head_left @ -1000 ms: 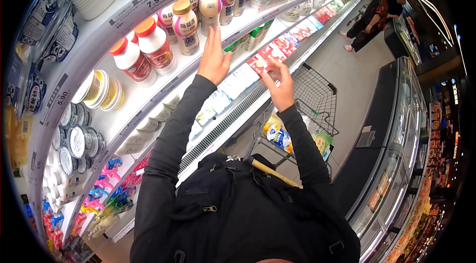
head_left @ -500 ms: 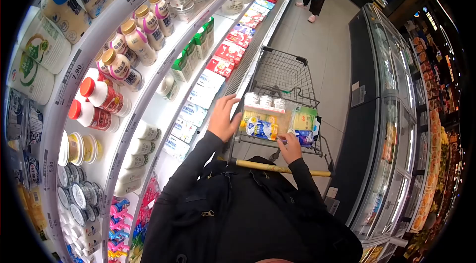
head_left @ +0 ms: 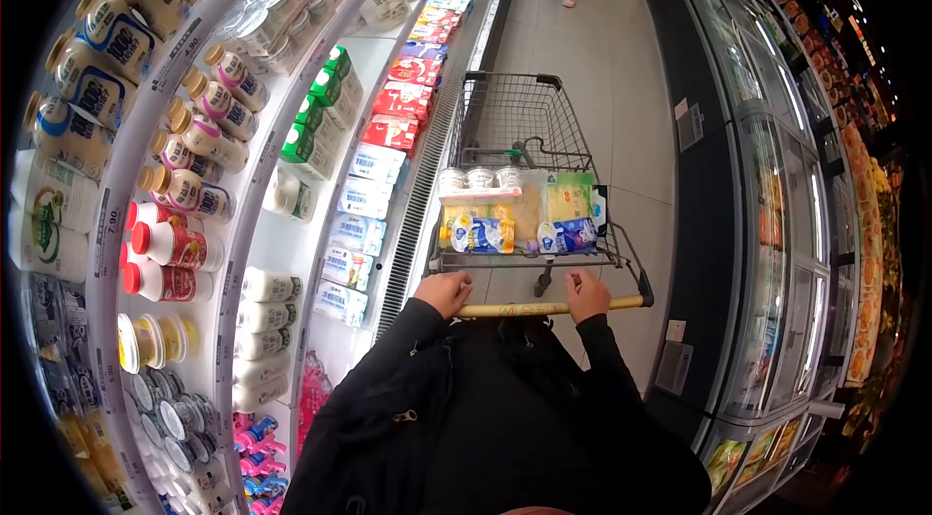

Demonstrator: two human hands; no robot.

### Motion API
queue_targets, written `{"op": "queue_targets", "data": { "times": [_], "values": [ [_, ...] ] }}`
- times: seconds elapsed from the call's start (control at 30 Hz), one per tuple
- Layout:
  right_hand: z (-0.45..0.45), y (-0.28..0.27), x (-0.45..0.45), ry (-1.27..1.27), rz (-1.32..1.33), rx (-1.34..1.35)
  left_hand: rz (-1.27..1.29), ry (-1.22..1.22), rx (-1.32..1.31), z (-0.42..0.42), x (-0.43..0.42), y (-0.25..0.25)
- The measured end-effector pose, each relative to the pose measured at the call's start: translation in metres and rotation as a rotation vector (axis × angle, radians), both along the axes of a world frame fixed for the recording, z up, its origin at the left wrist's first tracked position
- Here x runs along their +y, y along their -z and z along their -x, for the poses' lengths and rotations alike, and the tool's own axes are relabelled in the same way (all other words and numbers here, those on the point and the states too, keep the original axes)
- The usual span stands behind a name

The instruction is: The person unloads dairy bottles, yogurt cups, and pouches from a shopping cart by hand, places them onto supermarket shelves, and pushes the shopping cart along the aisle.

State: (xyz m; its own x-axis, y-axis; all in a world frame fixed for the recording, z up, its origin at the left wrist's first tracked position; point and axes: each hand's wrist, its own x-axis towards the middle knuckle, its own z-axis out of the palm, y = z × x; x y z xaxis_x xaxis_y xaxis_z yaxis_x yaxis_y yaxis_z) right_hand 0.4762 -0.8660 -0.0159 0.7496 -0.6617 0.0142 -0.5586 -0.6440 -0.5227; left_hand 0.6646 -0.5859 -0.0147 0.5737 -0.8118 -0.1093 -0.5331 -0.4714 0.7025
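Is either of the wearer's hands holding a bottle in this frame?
No, the left hand and right hand are both at the yellow cart handle.

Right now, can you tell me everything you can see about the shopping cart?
The shopping cart has a dark basket of what looks like metal wire, and a pale yellow handle with faded markings. It stands upright on the grey floor; one wheel shows. Near the handle it carries three white tubs and colourful packs. The left hand is at the handle's left end, the right hand nearer its right; how tightly they grip, I can't tell.
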Motion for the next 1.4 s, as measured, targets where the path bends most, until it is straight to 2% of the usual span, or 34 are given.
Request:
{"op": "queue_targets", "data": {
  "times": [0.1,0.37,0.6,0.9,1.1,1.4],
  "values": [
    [0.001,0.006,0.005,-0.042,0.128,-0.003,-0.011,-0.041,-0.178,0.006,-0.002,-0.002],
    [0.002,0.006,0.004,-0.076,0.15,-0.082,-0.015,-0.139,-0.397,0.011,-0.006,0.004],
    [0.002,0.014,0.0,-0.124,0.177,-0.129,-0.114,-0.196,-0.423,0.007,-0.008,0.006],
    [0.004,0.013,-0.005,-0.188,0.304,-0.33,-0.152,-0.231,-0.484,0.006,-0.012,0.016],
    [0.004,0.015,-0.008,-0.223,0.274,-0.448,-0.194,-0.277,-0.475,0.01,-0.014,0.014],
    [0.005,0.016,-0.007,-0.233,0.344,-0.415,-0.197,-0.3,-0.486,0.01,-0.012,0.021]
  ]
}}
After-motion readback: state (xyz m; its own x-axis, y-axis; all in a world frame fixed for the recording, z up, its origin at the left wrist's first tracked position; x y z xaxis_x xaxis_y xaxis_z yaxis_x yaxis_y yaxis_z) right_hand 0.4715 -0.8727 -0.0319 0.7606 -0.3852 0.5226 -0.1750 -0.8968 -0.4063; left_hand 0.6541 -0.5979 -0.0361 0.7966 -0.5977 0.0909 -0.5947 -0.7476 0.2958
